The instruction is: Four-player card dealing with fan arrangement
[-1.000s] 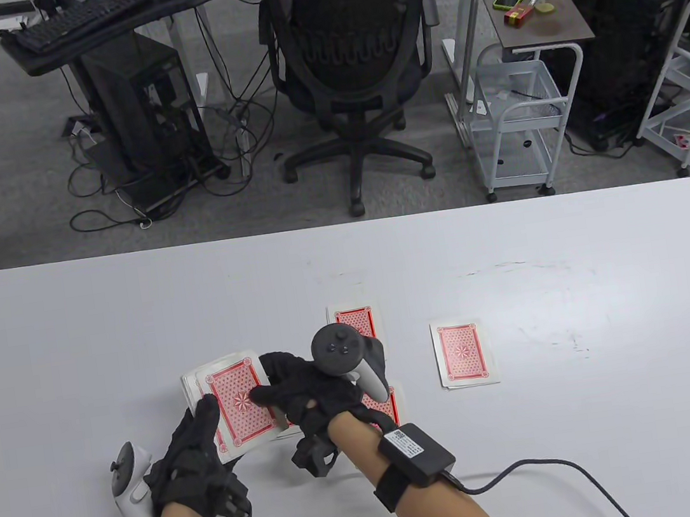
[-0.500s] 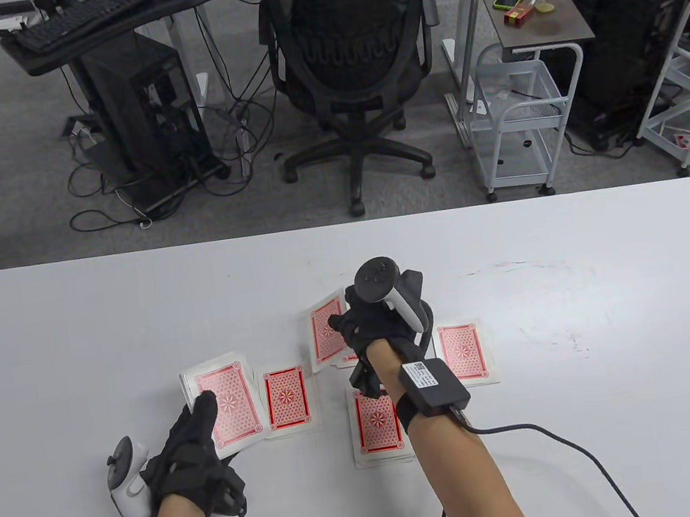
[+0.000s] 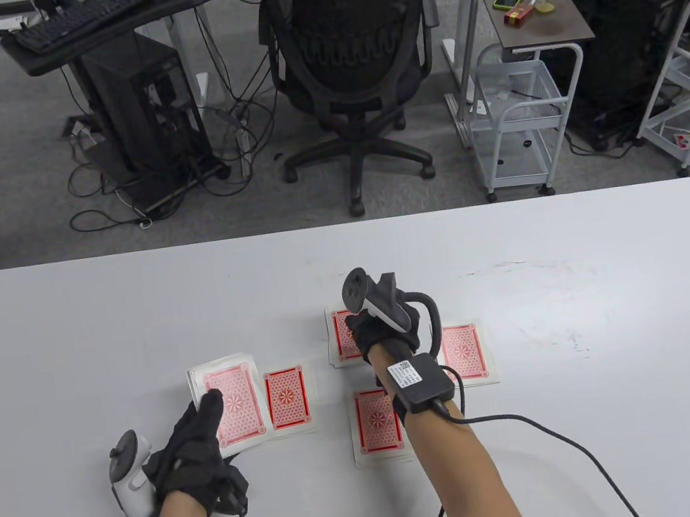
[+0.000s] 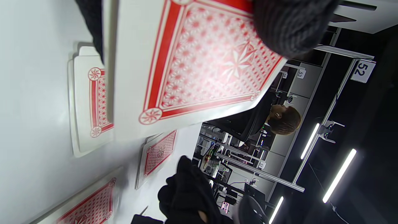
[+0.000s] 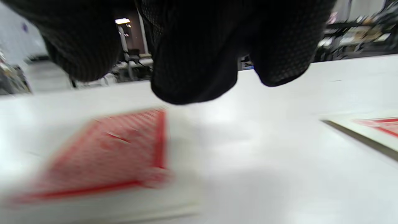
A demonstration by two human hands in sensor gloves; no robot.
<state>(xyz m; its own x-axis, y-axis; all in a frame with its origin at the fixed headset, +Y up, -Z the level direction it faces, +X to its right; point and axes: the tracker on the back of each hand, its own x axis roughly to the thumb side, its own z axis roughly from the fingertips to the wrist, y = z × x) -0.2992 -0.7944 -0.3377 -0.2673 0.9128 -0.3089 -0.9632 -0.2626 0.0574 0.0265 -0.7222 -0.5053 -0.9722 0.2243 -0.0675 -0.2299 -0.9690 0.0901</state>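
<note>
The left hand [image 3: 195, 449] holds the deck [image 3: 229, 404], a thick squared stack of red-backed cards with white borders. Its thumb lies across the top card and the other fingers wrap under the near edge, so the grip is clamped on the deck. In the left wrist view the deck [image 4: 192, 65] shows its back close up: a red lattice of small stars inside a double red frame, a rosette at each corner and a larger star at the centre, with the gloved thumb [image 4: 289, 25] pressing on it.

Just right of that grip lies the left pile [image 3: 287, 400], face down and flat on the table [image 3: 610, 272]. Farther right, near the right forearm, lies the near pile [image 3: 378, 426].

The right hand [image 3: 381, 333] hovers low over the far pile [image 3: 342, 339], fingers pointing down at it. In the right wrist view the fingertips [image 5: 192, 62] hang just above the blurred red back of that pile [image 5: 105, 155]. Whether they touch the card, or whether the fingers are together or apart, I cannot tell.

Just right of the right hand, partly behind its wrist box, lies the right pile [image 3: 467, 353].

All four piles show the same red back.
</note>
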